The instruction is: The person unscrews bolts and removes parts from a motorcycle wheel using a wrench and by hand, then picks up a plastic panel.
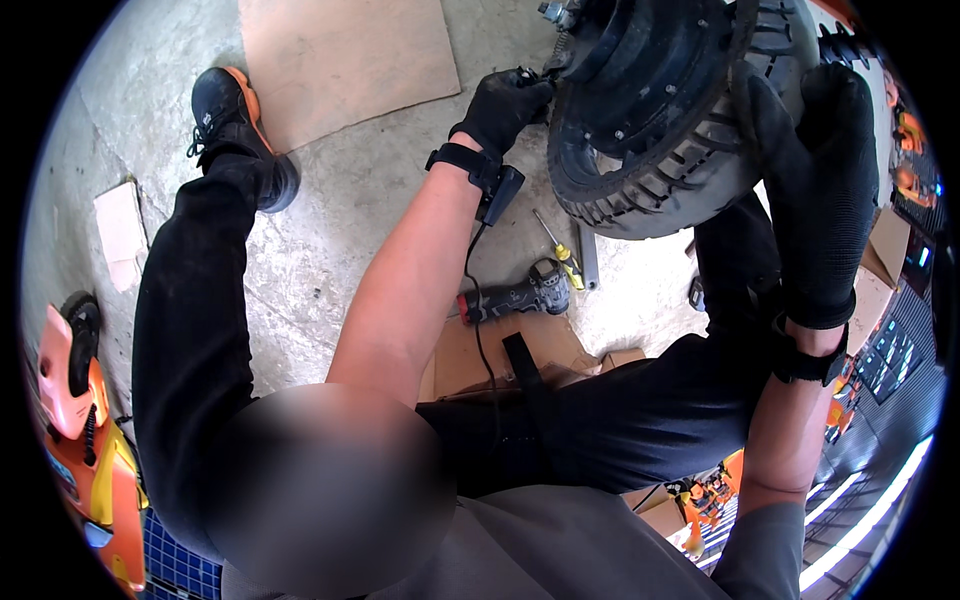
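- The fingers (528,88) of the left hand (500,108) wear a black glove. They are curled together on a small part at the left edge of the wheel (660,120). The part is too small and dark to make out.
- The left arm is bare and reaches up and away from the body. A black strap goes around the wrist, with a cord hanging down from it.
- The right hand (825,190) also wears a black glove. It lies flat on the right side of the wheel, with the fingers spread over the tyre's bumps. They are pressing on it, not clamped around it.
- The wheel is black, with a thick knobby tyre. It sits at the top of the view, just past the knees, and its top is cut off by the edge.
- A power tool (515,295) and a screwdriver (558,245) lie on the concrete floor (330,220) just under the wheel, near the left arm.
- A flat cardboard sheet (345,60) lies on the floor to the left of the wheel.
- The left leg stretches out to a black shoe (235,125), with open floor between it and the left arm.
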{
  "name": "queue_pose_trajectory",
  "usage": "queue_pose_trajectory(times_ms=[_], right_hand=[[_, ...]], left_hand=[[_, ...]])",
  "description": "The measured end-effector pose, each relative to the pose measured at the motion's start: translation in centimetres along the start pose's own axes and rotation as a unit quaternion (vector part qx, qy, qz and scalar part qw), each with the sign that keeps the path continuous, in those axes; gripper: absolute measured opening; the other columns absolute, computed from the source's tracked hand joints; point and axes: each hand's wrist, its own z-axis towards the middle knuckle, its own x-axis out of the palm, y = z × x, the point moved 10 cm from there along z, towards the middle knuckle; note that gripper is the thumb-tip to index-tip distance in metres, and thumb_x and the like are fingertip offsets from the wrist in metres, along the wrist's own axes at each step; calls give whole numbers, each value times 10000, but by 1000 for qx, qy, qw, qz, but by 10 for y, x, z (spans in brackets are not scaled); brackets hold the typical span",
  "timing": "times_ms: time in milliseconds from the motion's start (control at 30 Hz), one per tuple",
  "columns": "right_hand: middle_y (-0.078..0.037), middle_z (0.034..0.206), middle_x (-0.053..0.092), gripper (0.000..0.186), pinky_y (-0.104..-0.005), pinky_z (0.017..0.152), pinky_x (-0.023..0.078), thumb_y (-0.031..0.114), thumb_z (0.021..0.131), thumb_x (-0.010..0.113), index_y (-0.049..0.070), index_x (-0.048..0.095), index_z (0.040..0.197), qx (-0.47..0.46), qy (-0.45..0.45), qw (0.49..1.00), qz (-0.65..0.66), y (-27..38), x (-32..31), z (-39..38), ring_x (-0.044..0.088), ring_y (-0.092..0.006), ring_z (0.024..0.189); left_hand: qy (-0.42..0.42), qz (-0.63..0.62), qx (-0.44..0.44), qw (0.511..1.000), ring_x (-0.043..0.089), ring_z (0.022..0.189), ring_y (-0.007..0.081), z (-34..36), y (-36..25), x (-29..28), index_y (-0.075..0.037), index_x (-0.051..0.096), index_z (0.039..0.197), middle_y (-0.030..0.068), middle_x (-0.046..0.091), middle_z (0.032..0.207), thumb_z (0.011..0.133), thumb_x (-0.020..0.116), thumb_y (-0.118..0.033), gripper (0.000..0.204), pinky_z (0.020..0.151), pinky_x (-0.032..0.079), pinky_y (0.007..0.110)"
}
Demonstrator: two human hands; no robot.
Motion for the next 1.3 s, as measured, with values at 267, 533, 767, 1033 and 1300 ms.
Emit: queue_pose_trajectory(times_ms=[267, 533, 767, 1033, 1300], right_hand=[[-85, 882, 630, 337, -251, 673, 528, 244, 875, 719, 23, 516, 1029, -17, 4, 999, -28, -4, -1, -2, 648, -132, 838], [-103, 902, 659, 350, -298, 732, 520, 224, 877, 715, 15, 556, 1108, -1, -2, 994, 106, -1, 2, -7, 658, -169, 856], [-73, 677, 509, 298, -336, 572, 428, 146, 802, 711, 29, 504, 981, 124, 2, 973, 194, 4, -35, -14, 505, -176, 610], [-180, 908, 666, 446, -386, 706, 519, 316, 860, 648, 0, 561, 1163, 159, 56, 982, 80, -62, -51, -72, 657, -297, 799], [-129, 946, 674, 272, -400, 816, 490, 284, 871, 599, 125, 627, 1091, 59, 33, 991, 115, -105, -19, -87, 636, -323, 913]], left_hand=[[44, -34, -19, 998, 647, 838, 147, -5, -3, 5, 7, 678, 1051, 68, 676, 930, 897, 644, -134, 212, 765, 554, 273], [4, 106, -11, 994, 651, 738, 157, -14, -18, -15, 10, 665, 991, 80, 674, 863, 877, 653, -156, 201, 705, 556, 275], [-130, 186, -58, 972, 648, 685, 182, -46, -53, -63, -29, 608, 999, 109, 672, 851, 879, 664, -191, 209, 641, 575, 297], [-108, 305, 15, 946, 632, 647, 145, -129, -161, -9, -75, 614, 914, 82, 671, 801, 912, 635, -250, 177, 583, 547, 269], [0, 436, 70, 897, 623, 735, 118, -208, -210, 125, -31, 650, 1097, 61, 683, 901, 956, 567, -227, 255, 682, 507, 233]])
